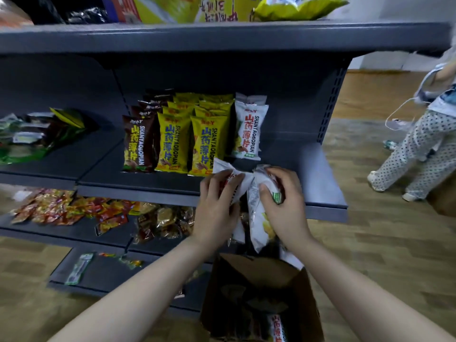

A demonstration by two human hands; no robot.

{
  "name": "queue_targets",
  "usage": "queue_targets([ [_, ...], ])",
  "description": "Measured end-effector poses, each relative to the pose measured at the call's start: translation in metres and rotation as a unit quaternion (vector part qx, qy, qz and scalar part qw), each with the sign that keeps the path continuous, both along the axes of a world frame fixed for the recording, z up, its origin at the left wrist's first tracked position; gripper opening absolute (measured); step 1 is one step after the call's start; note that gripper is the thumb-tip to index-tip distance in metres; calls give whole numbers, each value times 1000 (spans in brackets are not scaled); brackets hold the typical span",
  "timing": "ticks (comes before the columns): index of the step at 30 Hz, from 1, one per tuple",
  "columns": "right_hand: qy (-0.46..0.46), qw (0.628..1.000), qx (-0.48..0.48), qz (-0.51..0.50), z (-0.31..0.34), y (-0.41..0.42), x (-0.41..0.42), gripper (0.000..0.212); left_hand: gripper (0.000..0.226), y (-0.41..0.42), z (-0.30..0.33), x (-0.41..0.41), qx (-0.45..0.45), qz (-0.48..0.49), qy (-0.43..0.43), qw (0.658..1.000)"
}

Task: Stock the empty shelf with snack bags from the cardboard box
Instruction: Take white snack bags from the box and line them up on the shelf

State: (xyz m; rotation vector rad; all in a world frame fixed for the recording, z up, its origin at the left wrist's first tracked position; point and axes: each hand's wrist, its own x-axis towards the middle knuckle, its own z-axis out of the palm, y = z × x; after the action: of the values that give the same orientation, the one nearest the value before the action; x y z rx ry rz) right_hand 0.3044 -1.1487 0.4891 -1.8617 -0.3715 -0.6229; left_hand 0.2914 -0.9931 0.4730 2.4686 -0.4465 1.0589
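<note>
White snack bags, one per hand: left hand [217, 206] fingers curled round a white bag [228, 178], right hand [283, 206] gripping another [259, 218], both raised at shelf [320, 169] front edge, prob. to feed the white row [249, 132] on the right. Brown and yellow rows [172, 141] stand left of it. Labels read "SHANYAOBOPIAN". Cardboard box [259, 280] sits near, below hands, more bags inside.

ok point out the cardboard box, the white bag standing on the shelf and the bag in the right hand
cardboard box [306, 304]: head view, its right wall
standing white bag [249, 130]: head view, its printed front
bag in the right hand [259, 218]: head view, its lower half below the fingers
</note>
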Motion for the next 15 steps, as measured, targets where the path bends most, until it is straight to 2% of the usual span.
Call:
queue_targets([
  [7, -29, 998, -11, -50, 29, -5, 50, 33, 55, -14, 29, 52, -2, 7, -10, 1000],
  [15, -4, 995, -24, -97, 41, -13, 105, 31, 49, -25, 41, 117, 11, 16, 0, 1000],
])
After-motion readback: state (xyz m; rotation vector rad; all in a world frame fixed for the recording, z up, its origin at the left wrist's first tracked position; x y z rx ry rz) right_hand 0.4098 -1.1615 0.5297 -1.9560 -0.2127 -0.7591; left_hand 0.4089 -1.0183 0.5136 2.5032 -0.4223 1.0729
